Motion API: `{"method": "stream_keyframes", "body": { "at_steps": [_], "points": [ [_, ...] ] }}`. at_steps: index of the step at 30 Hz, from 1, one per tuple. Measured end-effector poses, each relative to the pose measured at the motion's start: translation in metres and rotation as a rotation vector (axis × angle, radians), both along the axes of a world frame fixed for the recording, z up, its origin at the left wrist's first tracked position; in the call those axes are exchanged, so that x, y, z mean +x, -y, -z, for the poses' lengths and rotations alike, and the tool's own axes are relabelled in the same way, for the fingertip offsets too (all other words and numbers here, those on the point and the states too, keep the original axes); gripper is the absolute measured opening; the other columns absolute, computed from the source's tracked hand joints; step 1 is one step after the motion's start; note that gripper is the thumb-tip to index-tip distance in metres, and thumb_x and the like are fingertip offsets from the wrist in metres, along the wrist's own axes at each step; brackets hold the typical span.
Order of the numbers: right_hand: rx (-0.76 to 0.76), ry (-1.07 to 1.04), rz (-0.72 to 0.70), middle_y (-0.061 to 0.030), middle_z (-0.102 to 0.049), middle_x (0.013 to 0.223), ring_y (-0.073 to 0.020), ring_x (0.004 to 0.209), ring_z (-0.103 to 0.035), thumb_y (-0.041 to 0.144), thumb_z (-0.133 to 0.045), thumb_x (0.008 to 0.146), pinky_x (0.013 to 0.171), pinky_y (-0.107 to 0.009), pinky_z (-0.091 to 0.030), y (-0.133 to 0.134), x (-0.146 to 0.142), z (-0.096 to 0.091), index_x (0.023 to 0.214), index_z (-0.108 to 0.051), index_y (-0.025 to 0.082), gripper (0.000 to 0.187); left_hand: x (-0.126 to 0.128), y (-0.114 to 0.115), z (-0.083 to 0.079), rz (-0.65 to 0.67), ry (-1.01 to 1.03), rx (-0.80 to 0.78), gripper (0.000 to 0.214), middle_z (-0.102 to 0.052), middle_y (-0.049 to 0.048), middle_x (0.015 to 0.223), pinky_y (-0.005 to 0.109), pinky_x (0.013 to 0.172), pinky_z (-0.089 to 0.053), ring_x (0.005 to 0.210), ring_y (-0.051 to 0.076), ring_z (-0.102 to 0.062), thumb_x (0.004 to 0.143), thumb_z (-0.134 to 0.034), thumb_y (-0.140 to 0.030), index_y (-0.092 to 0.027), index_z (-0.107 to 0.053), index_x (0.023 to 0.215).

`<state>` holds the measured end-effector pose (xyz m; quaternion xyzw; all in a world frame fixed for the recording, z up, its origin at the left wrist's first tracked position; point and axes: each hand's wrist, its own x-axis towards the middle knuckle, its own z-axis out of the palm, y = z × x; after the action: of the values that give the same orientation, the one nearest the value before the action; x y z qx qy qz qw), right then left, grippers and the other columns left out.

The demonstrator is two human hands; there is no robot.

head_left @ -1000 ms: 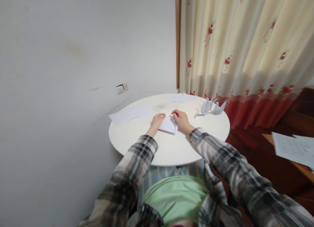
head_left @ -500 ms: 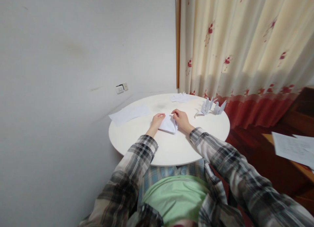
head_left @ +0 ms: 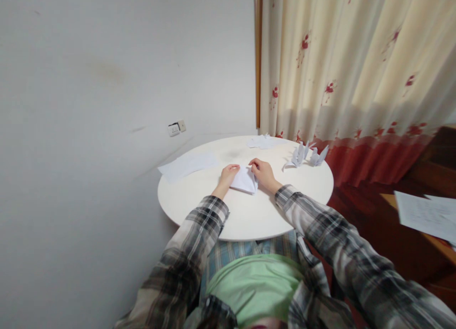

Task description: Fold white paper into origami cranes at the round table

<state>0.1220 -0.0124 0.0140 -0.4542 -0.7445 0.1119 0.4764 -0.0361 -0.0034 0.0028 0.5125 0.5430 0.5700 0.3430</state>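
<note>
A partly folded white paper (head_left: 244, 181) lies on the round white table (head_left: 249, 215) in front of me. My left hand (head_left: 228, 173) pinches its left upper edge with curled fingers. On the paper's right upper edge, my right hand (head_left: 261, 171) presses with its fingers bent and closed on the fold. Both plaid sleeves reach in from the bottom of the view.
Two folded paper cranes (head_left: 306, 155) stand at the table's right back. A flat white sheet (head_left: 187, 165) lies at the left back, and crumpled white paper (head_left: 262, 141) at the far edge. Wall with a socket (head_left: 176, 127) on the left, flowered curtain behind, wooden desk with sheets (head_left: 423, 215) at right.
</note>
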Motion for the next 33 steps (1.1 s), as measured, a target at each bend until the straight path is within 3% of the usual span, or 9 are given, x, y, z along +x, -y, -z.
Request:
{"method": "stream_keyframes", "body": {
  "at_steps": [33],
  "points": [
    [-0.019,0.055,-0.016,-0.0009,-0.066,0.073,-0.0127,0.067,-0.056,0.018,-0.042,0.079,0.065,-0.022,-0.037,-0.0025,-0.0001,0.0011,0.085,-0.066,0.019,0.025,-0.0023,-0.0019,0.0029,0.009,-0.03,0.026,0.016,-0.061,0.0006,0.064,0.021,0.053,-0.037,0.057,0.012,-0.051,0.065,-0.061,-0.022,-0.013,-0.066,0.078]
  ]
}}
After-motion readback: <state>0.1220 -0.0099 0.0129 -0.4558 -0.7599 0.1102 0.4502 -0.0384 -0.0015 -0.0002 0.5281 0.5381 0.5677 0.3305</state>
